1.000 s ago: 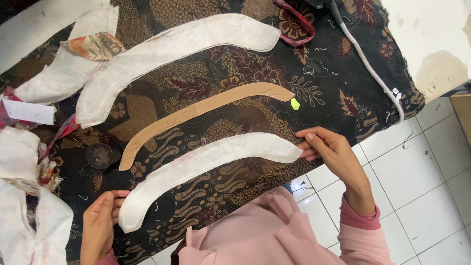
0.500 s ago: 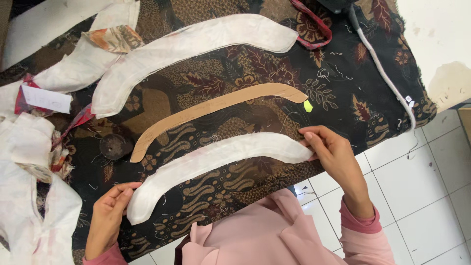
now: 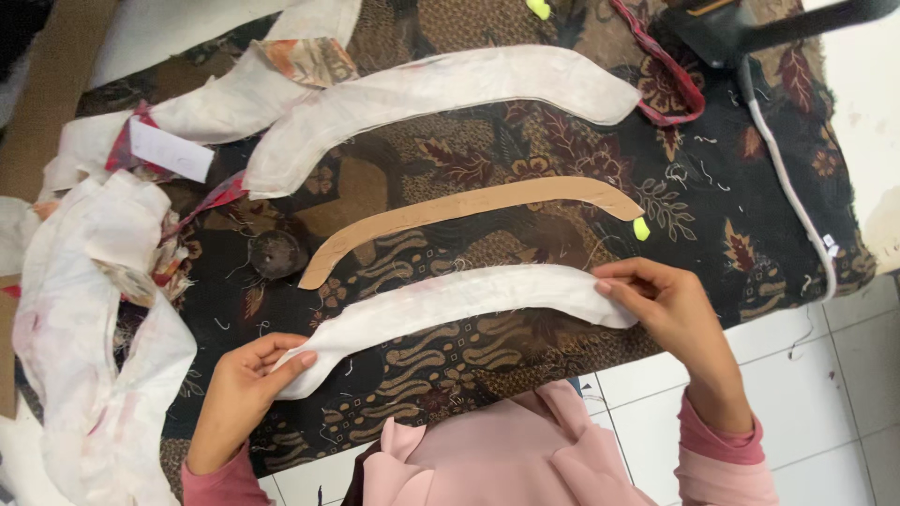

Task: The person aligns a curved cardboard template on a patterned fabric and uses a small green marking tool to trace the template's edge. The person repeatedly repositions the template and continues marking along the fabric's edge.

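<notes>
On the dark batik-patterned cloth point(image 3: 450, 365) covering the table, a long curved strip of white fabric point(image 3: 450, 302) lies nearest the person, stretched between both hands. The left hand point(image 3: 246, 384) pinches the strip's lower left end, thumb on top and fingers curled beneath, so it is closed on the fabric. The right hand point(image 3: 667, 305) grips the opposite, rounded end near the table's front edge, fingers folded over the cloth and thumb against it. Pink sleeves point(image 3: 717, 459) cover both wrists.

Just beyond the held strip lies a curved brown cardboard pattern point(image 3: 469, 208) of much the same shape, flat and apart from the fabric. A small yellow-green chalk piece point(image 3: 641, 229) sits just beside its right tip. Near the pattern's left end rests a dark round disc point(image 3: 276, 254).

Farther up the table lies a wider white curved piece point(image 3: 441, 94), with more white cut pieces and patterned scraps heaped at the left point(image 3: 94, 319). Among them, at the upper left, a small white rectangular paper slip point(image 3: 171, 151) lies tilted on a red patterned scrap; any writing on it is too small to tell. A white cord point(image 3: 797, 197) runs down the right side of the table above the pale tiled floor point(image 3: 825, 412)
</notes>
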